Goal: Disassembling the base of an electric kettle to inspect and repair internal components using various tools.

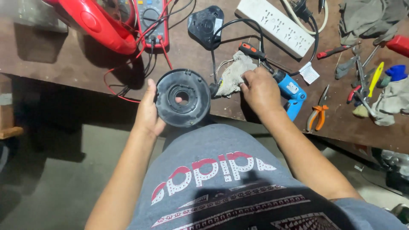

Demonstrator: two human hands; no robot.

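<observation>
Both hands work at the bench edge in the middle of the frame: the left hand (149, 111) grips a round black disc (183, 98) by its left rim, a fingertip showing through the centre hole, and holds it upright just off the bench (64, 55) edge above the lap; the right hand (260, 88) is closed over a dirty grey rag (232, 76) lying on the bench just right of the disc. Touching that hand on its right lies a blue drill (292, 91), with orange pliers (317, 114) near it toward the lower right. A small white paper tag (309, 73), roughly square, lies just above the drill, and a white label patch sits on the drill's body. At top centre a red multimeter (151, 19) trails red and black leads, with a red curved casing (100, 23) at upper left and a black plug (205, 24) to its right. A white power strip (277, 27) slants across the upper right, a screwdriver (252, 51) below it. Loose tools (362, 81) and grey cloths crowd the right edge. The bench top is brown, worn and stained; below it, at left, is a bare grey concrete floor (51, 187) in shadow.
</observation>
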